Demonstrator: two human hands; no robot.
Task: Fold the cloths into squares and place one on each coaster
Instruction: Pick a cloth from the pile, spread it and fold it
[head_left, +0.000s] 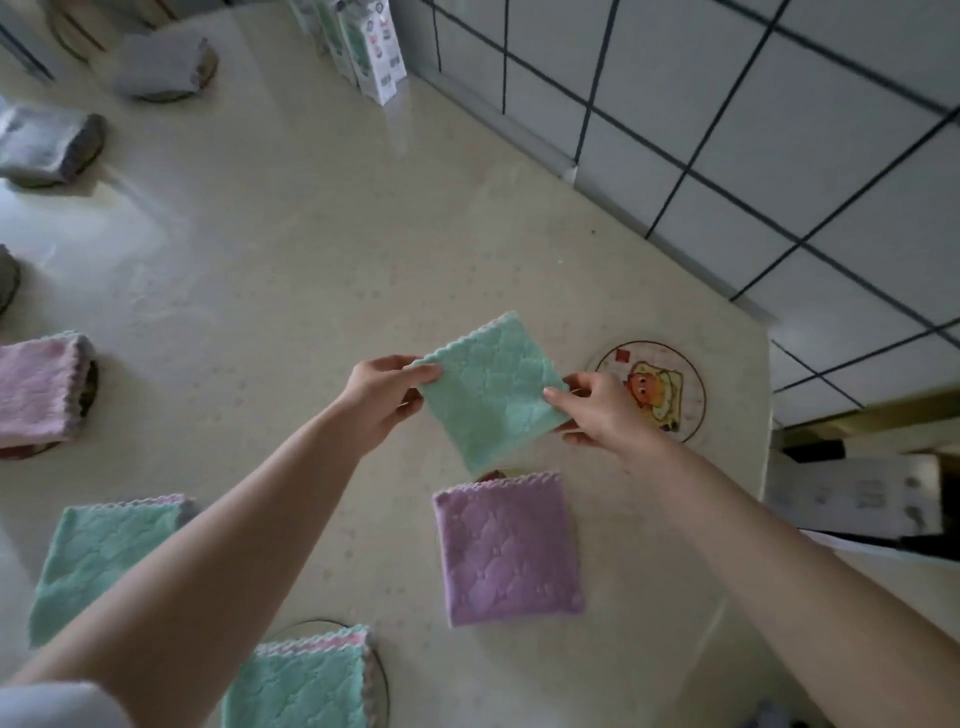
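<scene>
1. The counter (285, 260) carries several round coasters. The picture coaster (675, 358), close to the counter's right edge, bears a cartoon print and has no cloth on it.
2. At the near edge, a rimmed coaster (383, 686) holds a folded near green cloth (301, 686) with a pink scalloped border.
3. At the left edge, a pink cloth (36, 389) lies on a dark coaster (92, 387). Toward the far left corner, two grey cloths (41, 143) each sit on their own coaster.
4. A purple cloth (509, 551), folded square, lies flat nearer the right edge. A flat green cloth (98, 561) lies toward the near left corner. What is under either one cannot be told.
5. The held green cloth (493, 387) is folded square and is lifted above the counter, just left of the picture coaster and just beyond the purple cloth.
6. It is turned like a diamond, with one corner pointing at the counter's far edge and the opposite corner pointing down at the purple cloth. It is near-square, with no clear long axis. Its scalloped border runs along the far-left side.
7. The left hand (382, 402) pinches the cloth's left corner, thumb on top and fingers curled beneath.
8. The right hand (602, 410) pinches the right corner between thumb and curled fingers, and in this view it overlaps the picture coaster.
9. Cartons (374, 52) stand at the far edge against the tiled wall (727, 130).
</scene>
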